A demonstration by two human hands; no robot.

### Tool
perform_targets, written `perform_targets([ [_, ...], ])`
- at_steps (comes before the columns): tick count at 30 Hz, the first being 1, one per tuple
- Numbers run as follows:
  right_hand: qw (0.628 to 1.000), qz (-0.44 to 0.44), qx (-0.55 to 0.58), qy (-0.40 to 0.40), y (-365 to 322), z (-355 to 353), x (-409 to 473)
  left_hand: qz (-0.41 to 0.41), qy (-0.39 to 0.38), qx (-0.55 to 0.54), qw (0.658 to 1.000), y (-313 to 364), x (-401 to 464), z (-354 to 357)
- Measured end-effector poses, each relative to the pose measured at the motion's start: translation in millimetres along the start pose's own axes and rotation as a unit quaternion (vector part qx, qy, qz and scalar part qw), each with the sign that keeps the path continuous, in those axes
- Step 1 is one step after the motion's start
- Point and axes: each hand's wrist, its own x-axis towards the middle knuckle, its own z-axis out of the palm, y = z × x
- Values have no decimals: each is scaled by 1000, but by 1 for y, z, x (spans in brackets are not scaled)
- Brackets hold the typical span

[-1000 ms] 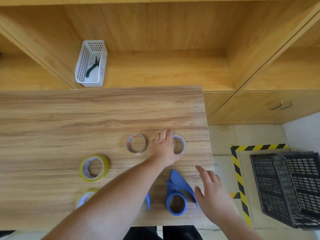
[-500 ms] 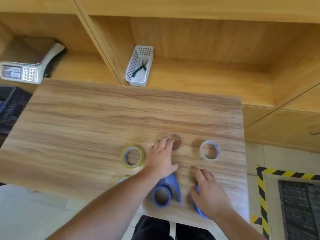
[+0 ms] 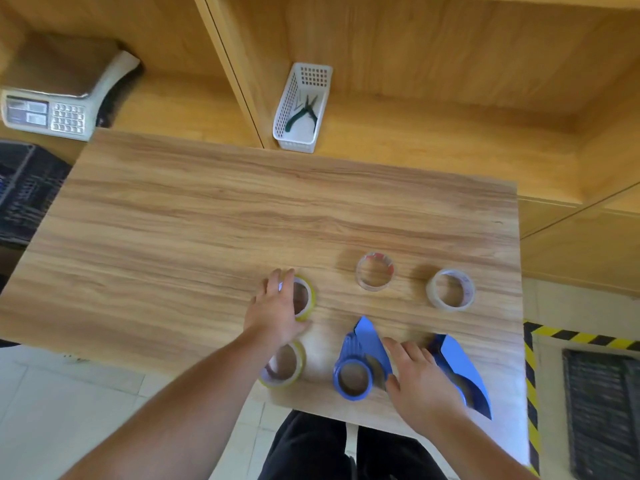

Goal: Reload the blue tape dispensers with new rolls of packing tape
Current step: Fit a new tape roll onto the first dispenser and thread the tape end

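Two blue tape dispensers lie near the table's front edge: one [image 3: 360, 362] in the middle, one [image 3: 464, 372] to its right. My right hand [image 3: 420, 382] rests open between them, touching both. My left hand [image 3: 277, 313] lies spread over the left side of a yellow tape roll [image 3: 306, 299], fingers apart. A second yellowish roll [image 3: 285, 365] sits just below that hand. Two clear rolls, one [image 3: 375, 271] with a red-marked core and one [image 3: 450, 289] further right, lie flat beyond the dispensers.
The wooden table [image 3: 207, 220] stands before wooden shelves. A white basket [image 3: 301, 109] with pliers sits on the shelf behind; a weighing scale [image 3: 52, 102] is at far left. Dark crates stand at left [image 3: 20, 188] and on the floor at right [image 3: 602, 410] by hazard tape.
The view has swung left. My left hand moved from the red-cored clear roll left onto the yellow roll. My right hand settled between the two dispensers.
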Motion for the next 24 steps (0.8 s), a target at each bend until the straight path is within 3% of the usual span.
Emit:
perform_targets([
  [13, 999, 32, -1, 9, -5, -3, -9, 34, 0, 27, 999, -4, 10, -1],
  [24, 998, -20, -29, -56, 6, -1, -3, 132, 15, -11, 991, 26, -81, 12],
])
